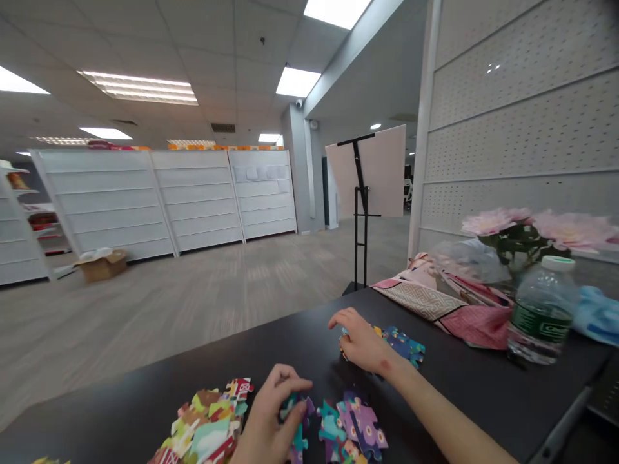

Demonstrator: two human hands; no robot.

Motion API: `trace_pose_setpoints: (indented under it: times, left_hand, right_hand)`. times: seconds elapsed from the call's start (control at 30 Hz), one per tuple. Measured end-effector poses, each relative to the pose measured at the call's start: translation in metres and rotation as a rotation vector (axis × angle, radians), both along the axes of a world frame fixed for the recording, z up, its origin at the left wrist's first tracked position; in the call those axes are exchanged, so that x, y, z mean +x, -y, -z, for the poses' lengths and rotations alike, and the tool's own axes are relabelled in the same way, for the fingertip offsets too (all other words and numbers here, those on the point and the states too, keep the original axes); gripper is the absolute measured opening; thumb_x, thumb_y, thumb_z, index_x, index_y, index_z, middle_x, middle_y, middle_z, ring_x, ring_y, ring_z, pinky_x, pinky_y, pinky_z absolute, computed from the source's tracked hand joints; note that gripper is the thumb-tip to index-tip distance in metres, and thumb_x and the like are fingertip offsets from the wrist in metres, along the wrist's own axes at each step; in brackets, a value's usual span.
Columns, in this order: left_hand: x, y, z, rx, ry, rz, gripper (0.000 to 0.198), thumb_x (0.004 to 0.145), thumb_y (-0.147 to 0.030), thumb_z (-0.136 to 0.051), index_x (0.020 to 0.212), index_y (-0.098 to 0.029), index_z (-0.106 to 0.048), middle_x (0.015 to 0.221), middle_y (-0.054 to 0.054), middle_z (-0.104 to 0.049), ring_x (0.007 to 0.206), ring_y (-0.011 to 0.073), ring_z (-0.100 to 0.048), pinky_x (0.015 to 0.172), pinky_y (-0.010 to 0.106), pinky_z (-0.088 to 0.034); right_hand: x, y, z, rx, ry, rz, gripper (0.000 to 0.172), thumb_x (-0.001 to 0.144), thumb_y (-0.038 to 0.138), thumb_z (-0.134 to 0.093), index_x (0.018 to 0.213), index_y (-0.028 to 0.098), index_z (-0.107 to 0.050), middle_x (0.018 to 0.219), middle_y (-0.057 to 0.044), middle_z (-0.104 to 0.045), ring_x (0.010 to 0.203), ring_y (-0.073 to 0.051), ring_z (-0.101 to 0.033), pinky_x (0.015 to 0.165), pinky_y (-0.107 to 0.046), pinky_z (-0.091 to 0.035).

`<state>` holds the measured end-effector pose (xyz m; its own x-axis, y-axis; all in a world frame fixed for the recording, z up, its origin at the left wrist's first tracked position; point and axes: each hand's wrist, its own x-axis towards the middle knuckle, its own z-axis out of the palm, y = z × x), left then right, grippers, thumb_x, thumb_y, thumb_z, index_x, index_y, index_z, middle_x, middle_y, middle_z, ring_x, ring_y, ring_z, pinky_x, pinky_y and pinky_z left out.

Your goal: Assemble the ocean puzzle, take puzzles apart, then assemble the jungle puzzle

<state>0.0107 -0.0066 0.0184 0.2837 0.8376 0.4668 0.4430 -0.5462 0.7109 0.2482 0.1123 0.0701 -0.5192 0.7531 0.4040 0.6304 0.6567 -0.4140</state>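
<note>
**Jigsaw pieces under both hands, black table**

Bearings are read from where the person stands, with 12 o'clock straight ahead.

The left hand (264,422) is at 12 o'clock, low over the table, its thumb and fingers closed on a teal jigsaw piece (293,407), seemingly pinching it at the edges. The right hand (362,341) is near 1 o'clock, fingers curled and tips down over a small piece (344,332). Colour shows at the fingertips, but I cannot tell whether they grip it.

The other pieces lie on the black tabletop (271,335) in three groups: a mixed heap of printed pieces (203,425) at 11 o'clock, a purple and teal cluster (360,428) near 1 o'clock, and blue-green pieces (403,345) at 2 o'clock.

Handling, judged by eye: these look like die-cut card, so light, thin and stiff. Lying flat, they are best taken by pinching opposite edges, as the narrow tabs look the weakest part. Surfaces appear smooth and brightly printed, with knobbed outlines.

Beyond them, at 2 to 3 o'clock, stand a water bottle (541,316), pink flowers (488,222) and a patterned pink cloth (449,309).
</note>
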Motion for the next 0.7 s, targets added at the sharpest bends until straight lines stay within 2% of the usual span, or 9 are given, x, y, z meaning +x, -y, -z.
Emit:
trace_pose_setpoints:
  times: [0.1,0.23,0.33,0.43,0.47,0.5,0.57,0.6,0.7]
  left_hand:
    - [-0.009,0.005,-0.017,-0.159,-0.129,0.046,0.022,0.09,-0.035,-0.061,0.105,-0.022,-0.069,0.101,0.006,-0.062,0.093,0.0216,-0.061,0.084,0.031,-0.047]
    - [-0.021,0.009,-0.02,-0.249,-0.526,0.054,0.049,0.074,-0.043,-0.077,0.121,-0.029,-0.071,0.122,0.007,-0.065,0.105,0.0292,-0.06,0.091,0.036,-0.048]
    - [-0.022,0.007,-0.013,-0.327,-0.716,0.015,0.055,0.077,-0.041,-0.072,0.131,-0.033,-0.066,0.123,0.008,-0.066,0.106,0.0323,-0.06,0.088,0.038,-0.049]
    - [-0.018,0.005,-0.008,-0.416,-0.842,-0.035,0.05,0.084,-0.022,-0.056,0.131,-0.033,-0.066,0.117,0.008,-0.066,0.104,0.0306,-0.059,0.088,0.038,-0.047]
    - [-0.016,0.004,-0.007,-0.446,-0.866,-0.045,0.052,0.083,-0.017,-0.053,0.131,-0.033,-0.066,0.116,0.008,-0.067,0.105,0.0297,-0.059,0.09,0.038,-0.046]
    - [-0.015,0.004,-0.007,-0.476,-0.879,-0.053,0.053,0.082,-0.014,-0.05,0.129,-0.032,-0.067,0.114,0.007,-0.067,0.105,0.0288,-0.059,0.092,0.038,-0.045]
    - [-0.015,0.003,-0.007,-0.521,-0.867,-0.062,0.049,0.083,-0.015,-0.05,0.125,-0.031,-0.069,0.114,0.006,-0.066,0.104,0.0272,-0.059,0.094,0.037,-0.045]
    - [-0.016,0.004,-0.007,-0.531,-0.84,-0.063,0.045,0.084,-0.018,-0.053,0.123,-0.031,-0.069,0.115,0.006,-0.064,0.103,0.026,-0.06,0.094,0.036,-0.045]
    - [-0.022,0.006,-0.008,-0.499,-0.697,-0.01,0.043,0.078,-0.031,-0.068,0.121,-0.028,-0.068,0.115,0.004,-0.061,0.098,0.0224,-0.061,0.089,0.029,-0.047]
  right_hand:
    - [0.0,0.002,0.001,-0.007,-0.007,-0.011,0.045,0.067,-0.006,-0.047,0.098,0.02,-0.066,0.103,-0.005,-0.069,0.108,-0.023,-0.056,0.098,-0.033,-0.044]
    - [-0.001,0.003,-0.003,-0.036,0.013,-0.014,0.045,0.068,-0.005,-0.048,0.1,0.02,-0.068,0.103,-0.005,-0.07,0.108,-0.022,-0.059,0.097,-0.032,-0.045]
    - [0.0,0.006,-0.01,-0.076,0.044,-0.01,0.045,0.071,-0.004,-0.047,0.102,0.019,-0.07,0.104,-0.007,-0.071,0.106,-0.022,-0.061,0.095,-0.032,-0.046]
    - [0.005,0.026,-0.017,-0.134,0.084,-0.019,0.037,0.079,0.006,-0.052,0.107,0.02,-0.072,0.105,-0.007,-0.073,0.104,-0.024,-0.065,0.095,-0.034,-0.048]
    - [0.008,0.038,-0.018,-0.167,0.103,-0.022,0.034,0.082,0.014,-0.057,0.112,0.02,-0.072,0.108,-0.009,-0.074,0.105,-0.026,-0.066,0.096,-0.037,-0.049]
    - [0.011,0.051,-0.018,-0.209,0.128,-0.023,0.039,0.081,0.025,-0.064,0.12,0.019,-0.07,0.113,-0.011,-0.073,0.108,-0.029,-0.066,0.097,-0.04,-0.05]
    - [0.016,0.08,-0.015,-0.344,0.204,-0.014,0.075,0.072,0.04,-0.077,0.14,0.015,-0.058,0.133,-0.02,-0.065,0.122,-0.038,-0.06,0.104,-0.047,-0.047]
    - [0.018,0.094,-0.013,-0.392,0.234,-0.008,0.083,0.07,0.04,-0.078,0.145,0.012,-0.054,0.138,-0.022,-0.061,0.128,-0.04,-0.055,0.109,-0.05,-0.043]
    - [0.023,0.125,-0.004,-0.494,0.19,0.052,0.081,0.071,0.029,-0.073,0.147,0.013,-0.052,0.145,-0.02,-0.055,0.138,-0.039,-0.046,0.118,-0.05,-0.032]
